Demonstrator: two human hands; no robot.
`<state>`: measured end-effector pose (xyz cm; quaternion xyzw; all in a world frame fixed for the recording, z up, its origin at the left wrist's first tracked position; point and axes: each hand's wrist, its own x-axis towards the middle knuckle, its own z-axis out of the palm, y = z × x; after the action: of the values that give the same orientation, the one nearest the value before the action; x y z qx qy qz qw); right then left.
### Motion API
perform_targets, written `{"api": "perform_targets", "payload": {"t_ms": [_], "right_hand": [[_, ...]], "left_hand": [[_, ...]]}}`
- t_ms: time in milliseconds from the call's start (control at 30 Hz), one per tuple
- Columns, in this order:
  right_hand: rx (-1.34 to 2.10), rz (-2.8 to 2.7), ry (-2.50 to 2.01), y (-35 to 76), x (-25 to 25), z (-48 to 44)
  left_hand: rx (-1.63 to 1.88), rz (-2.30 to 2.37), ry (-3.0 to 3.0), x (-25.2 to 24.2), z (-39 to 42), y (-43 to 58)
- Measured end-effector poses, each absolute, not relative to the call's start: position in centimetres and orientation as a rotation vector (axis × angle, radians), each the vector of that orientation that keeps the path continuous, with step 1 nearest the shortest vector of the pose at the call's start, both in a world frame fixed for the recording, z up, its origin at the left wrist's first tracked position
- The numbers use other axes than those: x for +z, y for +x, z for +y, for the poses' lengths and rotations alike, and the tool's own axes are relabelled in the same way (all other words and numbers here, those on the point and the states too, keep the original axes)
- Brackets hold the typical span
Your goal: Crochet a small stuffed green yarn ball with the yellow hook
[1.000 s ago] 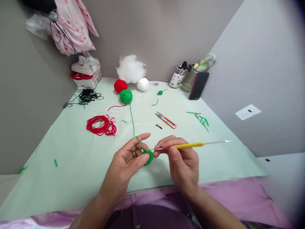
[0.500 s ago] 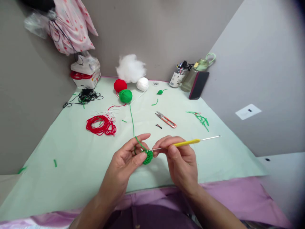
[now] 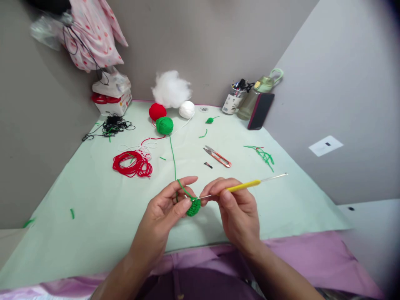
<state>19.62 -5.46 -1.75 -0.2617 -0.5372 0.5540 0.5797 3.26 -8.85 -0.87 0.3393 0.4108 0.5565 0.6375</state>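
Observation:
My left hand (image 3: pixel 167 207) pinches a small round green crochet piece (image 3: pixel 194 207) between thumb and fingers, with its index finger stretched out. Green yarn (image 3: pixel 174 158) passes over that finger and runs back to a green yarn ball (image 3: pixel 164 125). In my right hand (image 3: pixel 236 208) is a double-ended crochet hook with a yellow handle (image 3: pixel 245 186). Its left metal tip lies at the top edge of the crochet piece, by my left thumb; the other tip points right, into the air. My right fingertips are close beside the piece's right edge.
Thread snips (image 3: pixel 218 156) and a small black clip (image 3: pixel 208 165) lie beyond my hands. Red yarn loops (image 3: pixel 133 164) are to the left, green scraps (image 3: pixel 264 156) to the right. Behind stand red (image 3: pixel 157 112) and white yarn balls (image 3: pixel 187 110), white stuffing (image 3: pixel 171 89), a bottle (image 3: pixel 254 98) and a phone (image 3: pixel 261 111).
The hook has shifted slightly to the left and its right end has tipped up a little. Its left tip now sits nearer my left thumb. Both hands have barely moved.

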Motion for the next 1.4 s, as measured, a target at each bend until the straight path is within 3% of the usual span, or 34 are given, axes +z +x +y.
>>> {"api": "perform_targets", "payload": {"t_ms": [1400], "right_hand": [[1.164, -1.39, -0.572, 19.68, -1.26, -5.45]], "left_hand": [[1.265, 0.898, 0.796, -1.3, -8.45, 2.92]]}}
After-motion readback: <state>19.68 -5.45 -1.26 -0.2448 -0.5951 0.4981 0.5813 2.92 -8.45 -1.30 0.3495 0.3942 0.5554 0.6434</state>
